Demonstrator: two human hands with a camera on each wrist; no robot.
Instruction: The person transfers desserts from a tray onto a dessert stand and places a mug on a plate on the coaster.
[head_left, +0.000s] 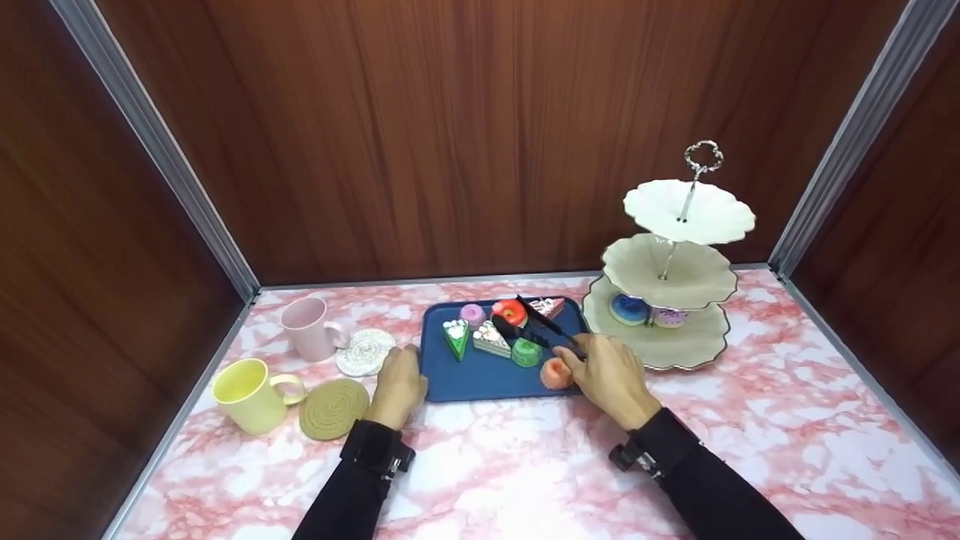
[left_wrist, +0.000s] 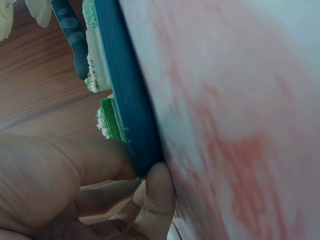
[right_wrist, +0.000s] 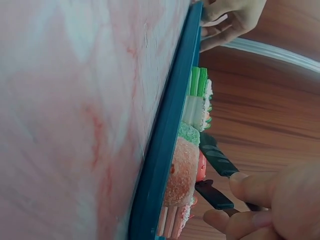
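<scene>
My left hand (head_left: 397,384) pinches the left rim of a blue tray (head_left: 469,384); the left wrist view shows thumb and fingers at its corner. My right hand (head_left: 613,379) holds black tongs (head_left: 553,325), spread apart above the tray near a red donut (head_left: 510,312). On the tray are a green cake slice (head_left: 456,341), a white layered cake slice (head_left: 491,341), a small purple donut (head_left: 472,313), a green round cake (head_left: 526,352), an orange round cake (head_left: 556,373) and a pinkish cake slice (head_left: 547,306). Whether the tongs touch the donut I cannot tell.
A three-tier stand (head_left: 667,270) rises right of the tray, a blue donut (head_left: 630,307) and a purple one (head_left: 670,317) on its bottom plate. Left are a pink mug (head_left: 309,330), a yellow mug (head_left: 253,397), a white coaster (head_left: 365,352) and a tan coaster (head_left: 332,409).
</scene>
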